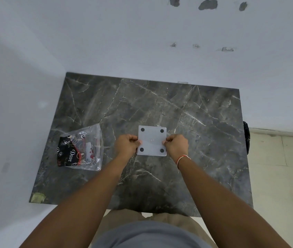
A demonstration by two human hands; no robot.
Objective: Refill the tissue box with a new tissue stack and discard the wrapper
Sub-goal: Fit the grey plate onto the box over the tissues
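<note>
A white square tissue box [152, 140] lies upside down in the middle of the dark marble table [196, 122], its base up with a black round foot at each corner. My left hand [127, 144] grips its left edge and my right hand [177, 144] grips its right edge, fingers curled on the rim. To the left lies a clear plastic wrapper [81, 149] with black and red print reading "Dove"; it looks crumpled and I cannot tell whether tissues are inside.
The table stands against white walls at the back and left. A black bag [246, 138] hangs beside the table's right edge, above a pale tiled floor [281, 176]. A scrap of yellowish tape [38, 197] sticks to the front left corner.
</note>
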